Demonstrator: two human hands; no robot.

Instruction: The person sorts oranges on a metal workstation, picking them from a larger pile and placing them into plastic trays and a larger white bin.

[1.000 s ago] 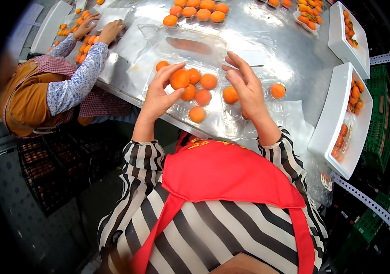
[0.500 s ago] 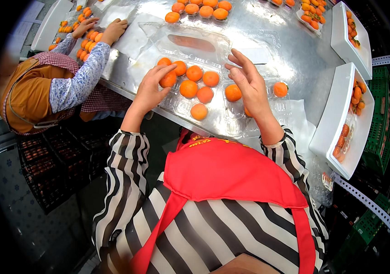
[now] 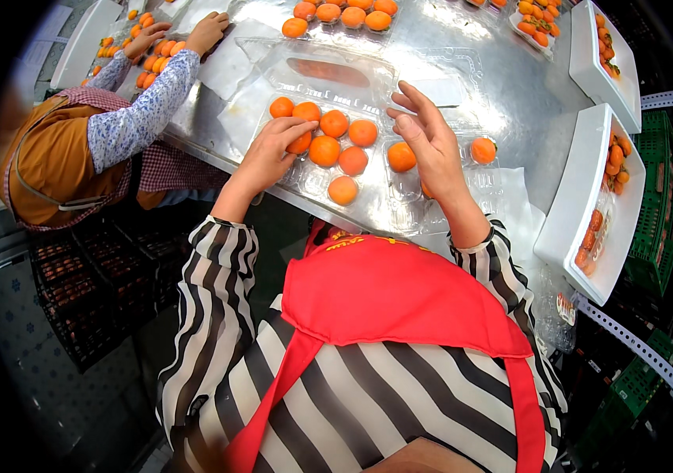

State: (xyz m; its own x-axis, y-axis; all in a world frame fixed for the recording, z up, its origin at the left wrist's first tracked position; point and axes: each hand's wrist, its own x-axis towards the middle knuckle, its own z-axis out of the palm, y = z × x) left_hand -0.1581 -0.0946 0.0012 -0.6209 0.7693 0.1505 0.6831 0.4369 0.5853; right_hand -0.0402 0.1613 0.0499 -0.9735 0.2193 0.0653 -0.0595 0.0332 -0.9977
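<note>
A clear plastic tray (image 3: 387,206) with round pockets lies on the shiny metal table (image 3: 502,87) in front of me. Several orange fruits (image 3: 325,150) sit in its pockets. My left hand (image 3: 272,154) presses its fingertips on one orange fruit (image 3: 300,143) at the tray's left side. My right hand (image 3: 429,142) hovers over the tray's right half with fingers spread, holding nothing, right next to another fruit (image 3: 401,156). A lone fruit (image 3: 483,150) sits farther right.
A person in a brown apron (image 3: 60,154) works at the left with hands among more fruit. White trays (image 3: 589,197) with fruit stand at the right edge. More fruit (image 3: 344,14) lies at the far side. Dark crates (image 3: 76,292) stand below the table, green crates (image 3: 656,213) at right.
My left hand has moved down and right onto a fruit in the tray's left half. My right hand has shifted slightly left over the tray.
</note>
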